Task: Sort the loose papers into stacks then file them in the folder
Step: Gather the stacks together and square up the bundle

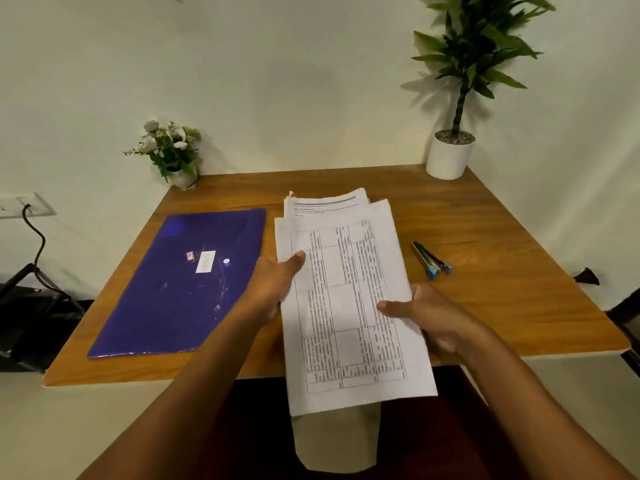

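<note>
I hold a bundle of printed papers (346, 299) above the near edge of the table, its top sheet covered with a table of text. My left hand (273, 285) grips the bundle's left edge, thumb on top. My right hand (426, 317) grips the right edge, thumb on the sheet and fingers underneath. More sheets stick out unevenly behind the top one at the far end. A purple folder (180, 289) lies shut and flat on the table to the left of the papers, with a small white label on its cover.
The wooden table (502, 271) carries a blue-tipped stapler (431, 260) to the right of the papers. A small flower pot (173, 154) stands at the back left corner, a tall plant in a white pot (450, 154) at the back right. A cable hangs from a wall socket (27, 206) on the left.
</note>
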A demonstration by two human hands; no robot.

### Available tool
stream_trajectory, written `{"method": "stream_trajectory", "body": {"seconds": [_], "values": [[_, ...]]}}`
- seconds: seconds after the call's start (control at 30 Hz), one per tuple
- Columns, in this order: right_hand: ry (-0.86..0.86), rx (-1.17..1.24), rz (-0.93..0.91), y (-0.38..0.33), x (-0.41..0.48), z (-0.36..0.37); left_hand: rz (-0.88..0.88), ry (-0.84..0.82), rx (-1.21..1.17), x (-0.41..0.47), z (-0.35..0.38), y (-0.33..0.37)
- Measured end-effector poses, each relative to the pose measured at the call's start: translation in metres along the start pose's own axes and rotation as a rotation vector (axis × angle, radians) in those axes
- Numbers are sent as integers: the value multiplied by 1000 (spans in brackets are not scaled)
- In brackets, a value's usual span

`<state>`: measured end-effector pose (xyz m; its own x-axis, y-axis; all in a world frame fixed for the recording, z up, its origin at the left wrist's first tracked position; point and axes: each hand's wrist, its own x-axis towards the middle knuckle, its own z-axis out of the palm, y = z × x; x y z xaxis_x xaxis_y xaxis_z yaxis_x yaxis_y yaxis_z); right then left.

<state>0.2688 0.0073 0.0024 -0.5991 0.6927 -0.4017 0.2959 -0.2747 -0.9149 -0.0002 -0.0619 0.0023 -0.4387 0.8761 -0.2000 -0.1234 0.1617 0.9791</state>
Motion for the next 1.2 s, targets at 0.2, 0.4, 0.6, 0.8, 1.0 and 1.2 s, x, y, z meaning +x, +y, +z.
{"method": "stream_trajectory", "body": {"seconds": [0.2,0.4,0.6,0.8,1.0,1.2], "values": [[860,-667,-263,4,28,-21,102,56,246,12,0,-48],[855,-1074,22,4,53,-48,185,118,333,11,2,-59],[619,-837,227,-29,63,-56,231,110,357,6,3,-57],[418,243,37,-62,66,-52,266,137,418,2,8,-55],[148,255,-409,-61,93,22,266,137,472,1,7,-54],[100,267,-487,-22,123,53,208,115,498,3,7,-55]]}}
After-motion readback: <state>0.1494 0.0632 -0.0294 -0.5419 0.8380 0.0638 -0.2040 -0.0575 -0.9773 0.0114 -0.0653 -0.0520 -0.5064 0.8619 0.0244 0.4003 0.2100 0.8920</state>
